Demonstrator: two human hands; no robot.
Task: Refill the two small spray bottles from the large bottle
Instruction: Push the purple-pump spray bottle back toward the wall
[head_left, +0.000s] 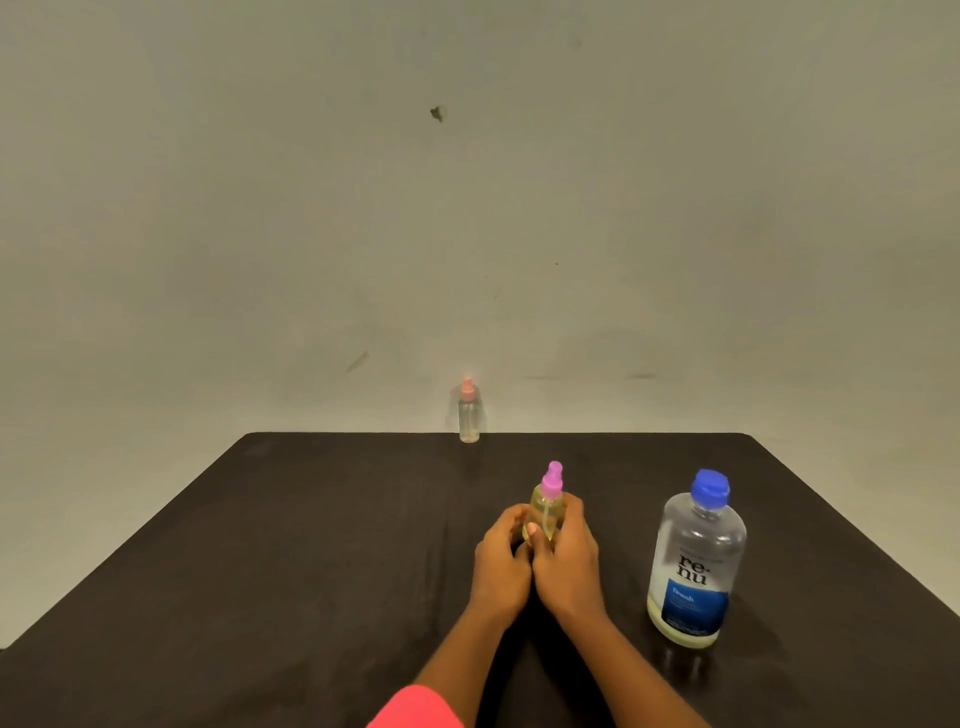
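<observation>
A small spray bottle (545, 506) with a purple-pink spray top and yellowish liquid stands upright at the table's middle. My left hand (501, 561) and my right hand (569, 558) both grip its body from either side, hiding its lower part. A second small clear spray bottle (469, 415) with a pink top stands alone at the table's far edge. The large clear bottle (693, 564), with a blue cap and blue label, stands upright to the right of my hands, untouched, with a thin layer of liquid at its bottom.
The dark table (260, 571) stands against a plain pale wall (467, 208). A pink sleeve (415, 709) shows at the bottom edge.
</observation>
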